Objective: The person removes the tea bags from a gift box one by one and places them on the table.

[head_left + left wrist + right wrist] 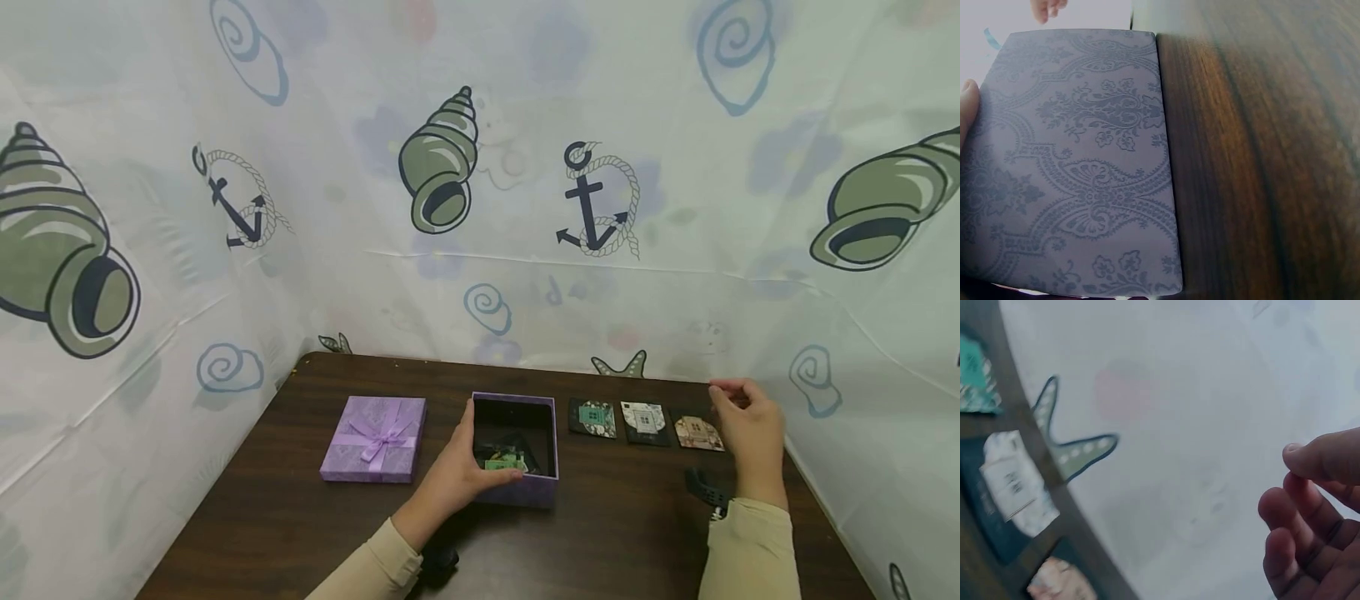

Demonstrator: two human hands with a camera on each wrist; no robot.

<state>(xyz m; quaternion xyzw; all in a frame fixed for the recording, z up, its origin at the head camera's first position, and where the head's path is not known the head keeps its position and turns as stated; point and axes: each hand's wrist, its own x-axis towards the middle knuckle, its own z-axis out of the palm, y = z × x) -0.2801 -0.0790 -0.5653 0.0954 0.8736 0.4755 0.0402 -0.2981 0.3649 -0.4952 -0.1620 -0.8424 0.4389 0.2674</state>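
My left hand [455,473] holds the open purple gift box [517,493] at its near left corner, fingers along the left side and thumb across the front rim. Inside lie a green-printed piece [506,461] and dark packets, partly hidden. In the left wrist view the box's patterned wall [1085,162] fills the left half. My right hand [753,421] is raised beside the rightmost of three small flat packets, a tan one [699,433]. Its fingers are loosely bent and nothing shows between them. The white packet [645,421] and the green packet [594,417] lie left of it.
A purple lid [375,437] with a ribbon bow lies left of the box on the dark wooden table [285,517]. Shell-printed white cloth [525,200] hangs behind the table and along both sides.
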